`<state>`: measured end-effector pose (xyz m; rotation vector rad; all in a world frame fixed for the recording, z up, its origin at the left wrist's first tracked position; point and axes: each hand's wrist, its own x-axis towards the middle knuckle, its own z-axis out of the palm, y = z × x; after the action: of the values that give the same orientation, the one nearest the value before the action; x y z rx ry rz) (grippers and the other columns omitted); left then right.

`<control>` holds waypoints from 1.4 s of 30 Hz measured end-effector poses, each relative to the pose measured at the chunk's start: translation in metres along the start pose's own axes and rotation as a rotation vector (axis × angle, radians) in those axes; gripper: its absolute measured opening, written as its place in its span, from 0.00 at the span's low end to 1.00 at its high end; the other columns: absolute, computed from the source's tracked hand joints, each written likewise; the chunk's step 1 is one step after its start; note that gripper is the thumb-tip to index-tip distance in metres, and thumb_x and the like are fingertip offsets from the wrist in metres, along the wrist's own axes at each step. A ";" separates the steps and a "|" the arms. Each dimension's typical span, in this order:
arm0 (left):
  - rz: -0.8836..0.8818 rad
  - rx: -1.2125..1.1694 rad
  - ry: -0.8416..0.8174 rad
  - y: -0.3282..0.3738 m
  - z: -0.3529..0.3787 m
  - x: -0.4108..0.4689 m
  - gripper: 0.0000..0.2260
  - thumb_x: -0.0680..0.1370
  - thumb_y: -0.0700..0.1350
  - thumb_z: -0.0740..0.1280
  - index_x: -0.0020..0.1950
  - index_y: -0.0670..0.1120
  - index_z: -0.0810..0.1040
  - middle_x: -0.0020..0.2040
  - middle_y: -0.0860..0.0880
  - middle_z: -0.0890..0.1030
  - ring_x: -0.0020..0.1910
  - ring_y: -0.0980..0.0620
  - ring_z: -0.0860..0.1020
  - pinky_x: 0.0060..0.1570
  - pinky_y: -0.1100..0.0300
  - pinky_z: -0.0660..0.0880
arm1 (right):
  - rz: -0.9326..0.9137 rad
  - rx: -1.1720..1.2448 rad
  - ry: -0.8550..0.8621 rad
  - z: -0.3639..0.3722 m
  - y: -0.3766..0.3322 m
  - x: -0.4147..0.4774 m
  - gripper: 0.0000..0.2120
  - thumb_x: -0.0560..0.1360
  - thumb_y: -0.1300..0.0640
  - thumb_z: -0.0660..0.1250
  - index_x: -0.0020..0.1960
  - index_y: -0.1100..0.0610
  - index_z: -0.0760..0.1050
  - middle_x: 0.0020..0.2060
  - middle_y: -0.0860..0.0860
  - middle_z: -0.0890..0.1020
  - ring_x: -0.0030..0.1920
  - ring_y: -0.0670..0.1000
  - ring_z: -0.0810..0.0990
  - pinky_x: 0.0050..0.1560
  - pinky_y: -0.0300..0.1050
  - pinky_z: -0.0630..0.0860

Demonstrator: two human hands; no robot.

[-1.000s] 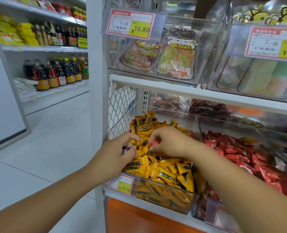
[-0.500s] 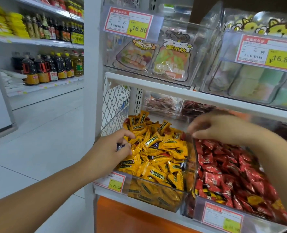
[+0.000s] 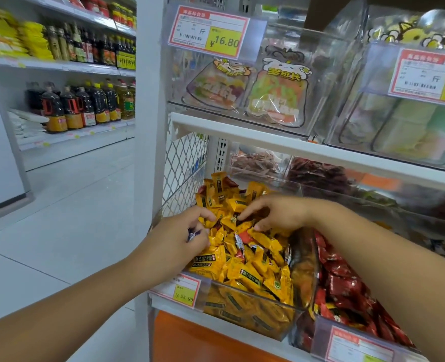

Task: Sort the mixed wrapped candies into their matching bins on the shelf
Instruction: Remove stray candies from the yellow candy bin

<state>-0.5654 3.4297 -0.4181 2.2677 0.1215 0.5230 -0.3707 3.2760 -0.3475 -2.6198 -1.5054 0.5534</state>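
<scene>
A clear bin (image 3: pixel 244 321) on the lower shelf is heaped with yellow wrapped candies (image 3: pixel 252 270); a few red-wrapped ones (image 3: pixel 244 237) lie mixed in. Beside it on the right, another clear bin (image 3: pixel 318 273) is full of red wrapped candies (image 3: pixel 346 286). My left hand (image 3: pixel 177 239) hovers at the yellow bin's left edge, fingers curled round a small purple-and-white wrapped candy (image 3: pixel 194 234). My right hand (image 3: pixel 276 212) reaches over the yellow heap, its fingertips down among the wrappers; whether it pinches one is not visible.
The shelf above carries clear bins of bagged sweets (image 3: pixel 276 95) with price tags (image 3: pixel 208 31). More bins (image 3: pixel 255 163) sit behind the candy bins. A white upright post (image 3: pixel 148 126) and wire mesh (image 3: pixel 184 163) flank the left. An aisle with bottles (image 3: pixel 85 105) lies left.
My right hand has come back left from over the red bin and now dips into the yellow heap. My left hand stays at the bin's left edge, still holding the small candy.
</scene>
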 end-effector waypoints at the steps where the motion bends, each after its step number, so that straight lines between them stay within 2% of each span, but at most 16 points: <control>1: -0.003 0.000 -0.001 -0.001 0.000 0.001 0.11 0.80 0.44 0.63 0.59 0.58 0.72 0.42 0.56 0.82 0.40 0.65 0.78 0.36 0.72 0.70 | 0.009 0.042 0.015 -0.002 0.001 -0.003 0.17 0.77 0.55 0.67 0.63 0.40 0.75 0.65 0.42 0.72 0.65 0.47 0.70 0.66 0.46 0.66; 4: -0.008 0.014 -0.002 -0.003 0.002 0.001 0.12 0.80 0.45 0.63 0.60 0.59 0.72 0.43 0.58 0.82 0.44 0.61 0.79 0.40 0.70 0.73 | 0.049 0.121 0.008 -0.003 0.000 -0.011 0.16 0.78 0.54 0.66 0.64 0.40 0.73 0.55 0.45 0.80 0.54 0.49 0.78 0.55 0.44 0.72; 5: -0.010 0.019 -0.001 -0.003 0.002 0.001 0.12 0.80 0.46 0.63 0.60 0.60 0.71 0.42 0.57 0.82 0.44 0.60 0.80 0.41 0.67 0.75 | 0.068 0.115 -0.019 -0.001 -0.003 -0.012 0.18 0.77 0.52 0.67 0.66 0.42 0.72 0.56 0.47 0.81 0.53 0.49 0.79 0.55 0.44 0.73; 8: -0.012 0.023 0.004 -0.005 0.002 0.000 0.11 0.80 0.47 0.63 0.60 0.61 0.71 0.42 0.54 0.82 0.43 0.56 0.80 0.43 0.59 0.77 | 0.099 -0.110 -0.107 0.015 -0.019 -0.006 0.29 0.73 0.46 0.71 0.72 0.45 0.67 0.67 0.47 0.73 0.63 0.50 0.74 0.64 0.46 0.70; 10: -0.009 0.033 0.008 -0.005 0.003 0.001 0.11 0.80 0.47 0.62 0.60 0.61 0.71 0.42 0.53 0.82 0.41 0.56 0.79 0.42 0.59 0.76 | 0.088 -0.208 -0.082 0.028 -0.028 -0.002 0.30 0.73 0.50 0.71 0.72 0.45 0.65 0.67 0.49 0.71 0.63 0.53 0.72 0.61 0.46 0.70; 13: -0.008 0.041 0.005 -0.005 0.003 0.002 0.10 0.81 0.48 0.62 0.59 0.62 0.71 0.41 0.53 0.82 0.38 0.57 0.78 0.36 0.62 0.74 | 0.041 -0.165 0.003 0.036 -0.031 0.000 0.29 0.72 0.56 0.72 0.70 0.45 0.67 0.62 0.50 0.75 0.56 0.52 0.74 0.54 0.45 0.72; 16: -0.003 0.035 -0.001 -0.007 0.002 0.002 0.09 0.80 0.48 0.62 0.57 0.63 0.70 0.41 0.52 0.82 0.41 0.54 0.80 0.40 0.56 0.76 | -0.015 -0.030 0.120 0.032 -0.027 -0.009 0.26 0.73 0.57 0.72 0.67 0.44 0.70 0.48 0.46 0.76 0.44 0.45 0.74 0.43 0.38 0.69; 18: 0.005 0.029 -0.001 -0.008 0.002 0.002 0.09 0.81 0.48 0.62 0.56 0.64 0.70 0.41 0.51 0.81 0.43 0.53 0.80 0.42 0.55 0.77 | -0.039 0.077 0.241 0.028 -0.027 -0.016 0.20 0.73 0.57 0.72 0.63 0.43 0.73 0.44 0.44 0.75 0.41 0.42 0.74 0.38 0.35 0.68; 20: 0.012 0.027 0.007 -0.008 0.003 0.002 0.09 0.81 0.48 0.63 0.56 0.63 0.70 0.40 0.50 0.80 0.43 0.52 0.81 0.43 0.54 0.76 | -0.051 0.138 0.272 0.027 -0.028 -0.019 0.13 0.75 0.56 0.70 0.57 0.43 0.77 0.45 0.43 0.77 0.42 0.42 0.76 0.39 0.37 0.72; 22: 0.014 0.033 0.010 -0.007 0.003 0.002 0.08 0.81 0.50 0.63 0.57 0.63 0.71 0.39 0.50 0.80 0.42 0.52 0.80 0.42 0.54 0.76 | -0.030 0.095 0.179 0.031 -0.031 -0.018 0.11 0.78 0.58 0.66 0.56 0.45 0.79 0.47 0.44 0.81 0.42 0.42 0.78 0.41 0.37 0.72; 26: 0.024 0.022 0.008 -0.006 0.001 0.000 0.08 0.80 0.52 0.63 0.58 0.61 0.72 0.39 0.52 0.77 0.41 0.52 0.80 0.42 0.53 0.76 | 0.049 -0.090 0.026 0.038 -0.039 -0.015 0.18 0.80 0.55 0.63 0.69 0.50 0.71 0.65 0.49 0.75 0.64 0.51 0.74 0.58 0.41 0.69; 28: 0.033 0.025 0.010 -0.006 0.001 0.000 0.08 0.80 0.52 0.63 0.58 0.61 0.72 0.38 0.52 0.77 0.41 0.52 0.80 0.42 0.52 0.76 | 0.026 -0.137 0.004 0.043 -0.044 -0.014 0.19 0.79 0.54 0.65 0.69 0.53 0.70 0.63 0.50 0.76 0.62 0.52 0.74 0.57 0.43 0.69; 30: 0.033 0.025 0.013 -0.006 0.001 -0.001 0.08 0.80 0.51 0.64 0.58 0.61 0.72 0.38 0.51 0.77 0.41 0.52 0.80 0.43 0.51 0.76 | -0.007 -0.131 0.014 0.050 -0.047 -0.012 0.16 0.78 0.55 0.66 0.65 0.54 0.71 0.56 0.50 0.77 0.57 0.53 0.74 0.51 0.42 0.68; 36: -0.007 -0.010 0.012 -0.003 0.000 -0.001 0.08 0.79 0.51 0.65 0.56 0.61 0.72 0.39 0.52 0.79 0.42 0.54 0.81 0.42 0.59 0.75 | 0.025 0.032 0.130 0.051 -0.042 -0.016 0.19 0.74 0.58 0.72 0.61 0.51 0.70 0.55 0.51 0.77 0.53 0.51 0.76 0.53 0.47 0.75; 39: -0.018 -0.035 0.015 0.002 -0.002 -0.001 0.07 0.78 0.51 0.66 0.55 0.61 0.74 0.41 0.55 0.80 0.38 0.57 0.78 0.37 0.66 0.72 | 0.018 0.245 0.211 0.038 -0.041 -0.026 0.16 0.73 0.61 0.71 0.59 0.52 0.73 0.53 0.49 0.78 0.48 0.48 0.77 0.47 0.42 0.75; 42: -0.032 -0.085 0.000 0.008 -0.004 -0.001 0.07 0.77 0.52 0.68 0.55 0.60 0.76 0.43 0.60 0.81 0.42 0.60 0.79 0.41 0.68 0.74 | -0.058 0.534 0.229 0.025 -0.042 -0.037 0.13 0.72 0.61 0.73 0.54 0.52 0.77 0.43 0.48 0.80 0.40 0.45 0.77 0.43 0.39 0.74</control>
<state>-0.5686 3.4268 -0.4099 2.1800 0.1329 0.5018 -0.4302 3.2634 -0.3505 -2.1400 -1.1632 0.5372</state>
